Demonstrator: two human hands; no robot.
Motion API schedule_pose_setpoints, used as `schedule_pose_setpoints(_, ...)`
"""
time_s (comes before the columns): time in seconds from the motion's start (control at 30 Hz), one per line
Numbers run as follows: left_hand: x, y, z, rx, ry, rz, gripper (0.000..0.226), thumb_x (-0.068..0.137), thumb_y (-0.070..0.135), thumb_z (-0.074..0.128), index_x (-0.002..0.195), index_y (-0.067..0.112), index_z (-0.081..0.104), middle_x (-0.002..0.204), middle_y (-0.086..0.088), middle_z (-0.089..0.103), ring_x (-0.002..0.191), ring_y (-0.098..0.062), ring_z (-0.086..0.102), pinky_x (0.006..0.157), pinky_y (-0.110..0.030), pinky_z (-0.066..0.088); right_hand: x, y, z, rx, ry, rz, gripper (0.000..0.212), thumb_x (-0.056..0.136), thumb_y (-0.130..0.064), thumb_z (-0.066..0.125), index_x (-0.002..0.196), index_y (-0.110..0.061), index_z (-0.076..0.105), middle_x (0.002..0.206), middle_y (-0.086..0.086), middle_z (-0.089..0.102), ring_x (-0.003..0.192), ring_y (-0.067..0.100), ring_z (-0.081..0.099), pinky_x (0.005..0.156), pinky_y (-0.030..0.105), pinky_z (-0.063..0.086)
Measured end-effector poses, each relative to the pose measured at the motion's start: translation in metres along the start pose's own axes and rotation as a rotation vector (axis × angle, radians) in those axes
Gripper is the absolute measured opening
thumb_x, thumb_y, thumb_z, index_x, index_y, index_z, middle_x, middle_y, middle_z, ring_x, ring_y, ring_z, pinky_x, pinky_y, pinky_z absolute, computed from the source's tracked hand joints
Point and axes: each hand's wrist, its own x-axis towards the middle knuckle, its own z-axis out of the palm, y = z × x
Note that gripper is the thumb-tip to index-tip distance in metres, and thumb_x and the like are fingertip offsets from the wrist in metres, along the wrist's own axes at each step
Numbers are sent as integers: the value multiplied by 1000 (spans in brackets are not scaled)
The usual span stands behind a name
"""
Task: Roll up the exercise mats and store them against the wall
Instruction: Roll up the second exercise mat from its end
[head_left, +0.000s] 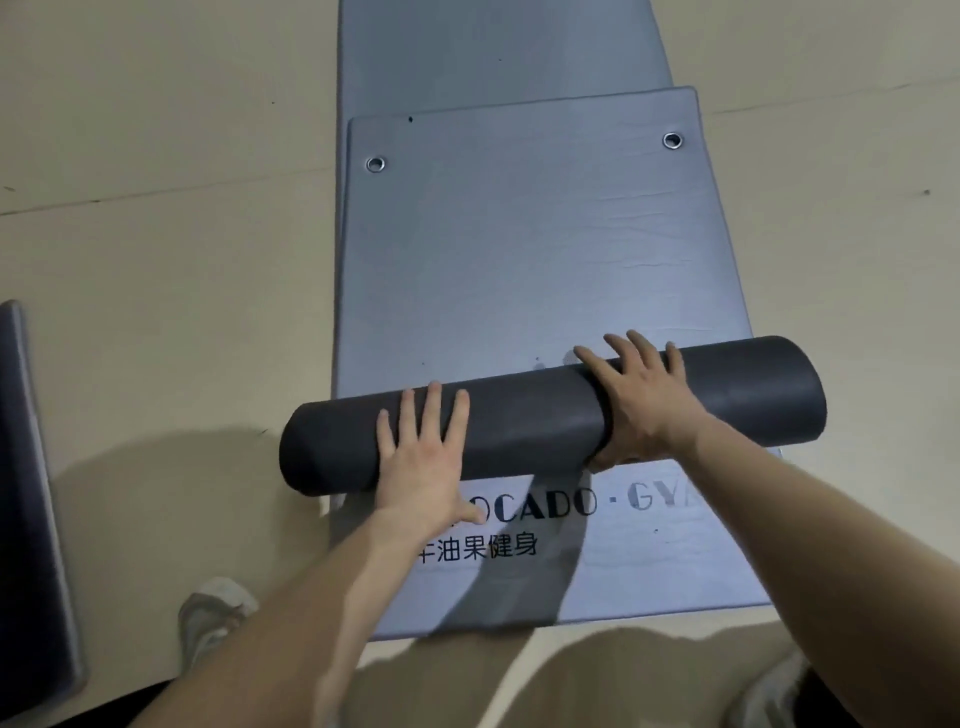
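A dark grey rolled mat (530, 415) lies crosswise on a blue-grey mat. Its unrolled part (519, 249) stretches away from me, with two metal eyelets at its far corners. My left hand (421, 457) presses flat on the roll's left half, fingers straight and spread, the thumb down on the mat below. My right hand (639, 400) drapes over the roll's right half, fingers reaching its far side and the thumb tucked under its near side. Beneath lies a second blue-grey mat (623, 561) with black printed lettering.
A third mat (493, 52) extends beyond the far end. Another dark mat's edge (26, 493) lies at the far left. The floor (156, 260) is beige. My shoes (213, 618) and beige trousers (545, 686) show at the bottom.
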Motion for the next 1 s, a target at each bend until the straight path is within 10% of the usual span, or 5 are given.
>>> schedule_pose_setpoints(0.23,83,-36,-42,-73,89,116,135,56,82,76,160,26,11,165,-5,27,152,-30,24,124,-55,16,28,5,18,-174,349,-50,122,50,-60,89,152,-26,32,144,13,52,131,39,49,109,62,33)
schedule_pose_setpoints(0.53,75,-35,-67,-55,-125,197,124,47,85,78,149,30,34,130,1,61,112,-29,61,92,-44,52,25,-7,-46,-53,-112,-74,110,41,-87,75,137,-43,44,111,-9,63,99,21,64,92,40,54)
schedule_pose_setpoints(0.7,53,-31,-64,-170,-305,220,122,45,76,87,149,40,35,134,6,63,117,-25,61,97,-45,51,-38,-20,16,-66,74,-10,142,44,-90,74,161,-28,21,155,8,44,143,33,40,122,58,22)
schedule_pose_setpoints(0.83,30,-24,-54,-73,-71,99,124,58,81,77,159,42,17,156,-1,45,141,-30,45,118,-61,23,-57,-31,46,-126,68,-27,161,46,-90,75,159,-24,-18,171,18,5,157,41,3,122,64,2)
schedule_pose_setpoints(1.0,-20,-7,-6,19,11,50,142,67,83,68,159,23,-23,168,-15,-24,154,-47,-15,122,-67,4,-7,-25,2,-86,96,43,156,45,-96,70,161,-27,-9,170,14,4,158,38,0,122,68,1)
